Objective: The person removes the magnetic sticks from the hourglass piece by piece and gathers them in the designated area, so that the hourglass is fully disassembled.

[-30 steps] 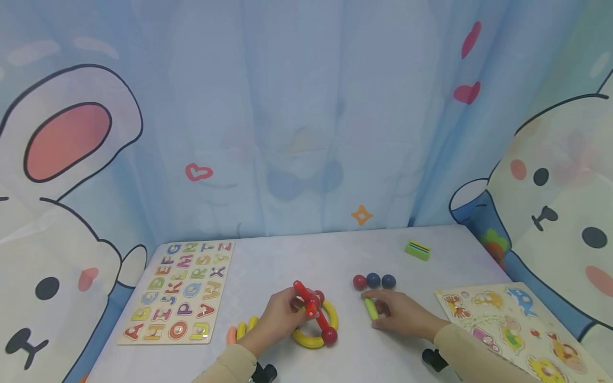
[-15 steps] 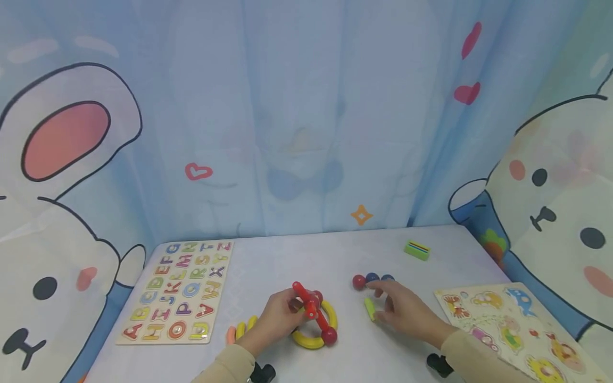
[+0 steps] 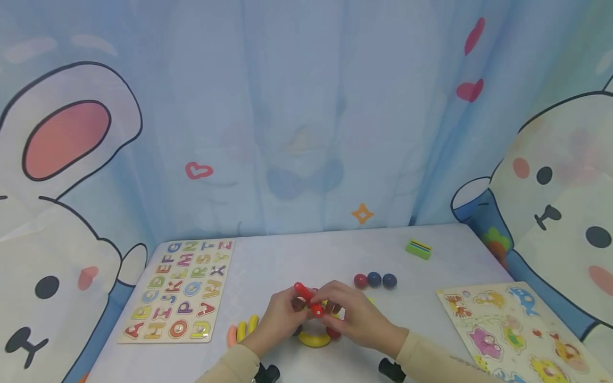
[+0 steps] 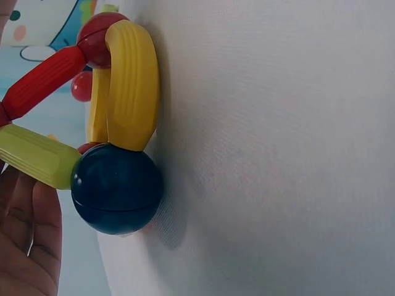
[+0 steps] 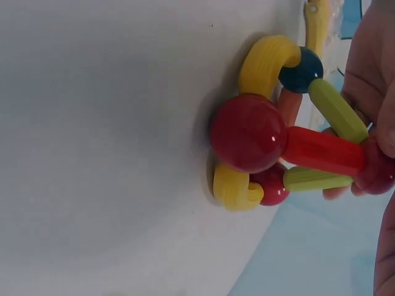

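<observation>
A pyramid-like model of magnetic building sticks and balls (image 3: 314, 339) stands on the table between my hands. Its base has curved yellow sticks (image 4: 133, 86), a blue ball (image 4: 117, 188) and red balls (image 5: 249, 132). Straight red (image 5: 324, 150) and green sticks (image 5: 336, 110) slope up to a red ball (image 5: 376, 168) on top. In the head view, another red stick (image 3: 308, 299) shows above it. My left hand (image 3: 282, 319) holds the model's top from the left. My right hand (image 3: 356, 319) grips the top from the right, its fingers hiding part of it.
Behind my right hand lie a red ball (image 3: 361, 281) and two blue balls (image 3: 374, 279). A green block (image 3: 419, 249) sits farther back. An alphabet board (image 3: 177, 292) lies left, an animal puzzle board (image 3: 522, 330) right. Yellow sticks (image 3: 241, 330) lie beside my left wrist.
My right hand let go of a loose green stick, leaving it on the table, and moved left to the model's top. My left hand stayed there.
</observation>
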Available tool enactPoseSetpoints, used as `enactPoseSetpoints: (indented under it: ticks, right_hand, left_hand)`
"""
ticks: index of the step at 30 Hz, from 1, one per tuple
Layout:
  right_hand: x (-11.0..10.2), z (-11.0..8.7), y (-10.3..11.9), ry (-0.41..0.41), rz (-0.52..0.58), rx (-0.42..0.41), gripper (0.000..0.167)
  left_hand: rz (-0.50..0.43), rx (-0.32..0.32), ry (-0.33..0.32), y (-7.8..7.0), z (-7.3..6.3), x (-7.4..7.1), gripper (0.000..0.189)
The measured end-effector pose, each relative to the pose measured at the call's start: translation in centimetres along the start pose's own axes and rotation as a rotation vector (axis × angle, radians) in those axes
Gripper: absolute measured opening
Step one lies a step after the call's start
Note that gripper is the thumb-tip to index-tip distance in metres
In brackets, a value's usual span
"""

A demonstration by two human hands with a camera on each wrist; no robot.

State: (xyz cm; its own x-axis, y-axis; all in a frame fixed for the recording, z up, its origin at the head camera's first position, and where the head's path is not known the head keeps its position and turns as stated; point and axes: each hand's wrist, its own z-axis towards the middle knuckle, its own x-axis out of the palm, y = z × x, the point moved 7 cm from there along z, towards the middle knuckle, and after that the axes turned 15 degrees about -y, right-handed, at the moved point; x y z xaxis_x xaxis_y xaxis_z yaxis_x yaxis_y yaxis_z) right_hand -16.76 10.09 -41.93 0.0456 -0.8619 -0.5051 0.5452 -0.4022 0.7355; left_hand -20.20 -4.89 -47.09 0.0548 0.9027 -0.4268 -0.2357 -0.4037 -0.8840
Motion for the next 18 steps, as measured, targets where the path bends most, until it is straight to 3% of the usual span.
enactPoseSetpoints:
  ticks: [8, 13, 18]
  right_hand:
    - [0.4, 0.0, -0.1, -0.02, -0.035, -0.014, 0.042]
    - [0.1, 0.0, -0.9, -0.025, -0.029, 0.062, 0.035]
    - [-0.8, 0.2, -1.6, -0.101, -0.005, 0.151, 0.025]
  left_hand:
    - [0.022, -0.018, 0.002, 0.1, 0.1, -0.1, 0.032]
    - [0.007, -0.021, 0.007, 0.2, 0.1, 0.0, 0.037]
    - [-0.003, -0.04, 0.009, 0.5, 0.1, 0.0, 0.04]
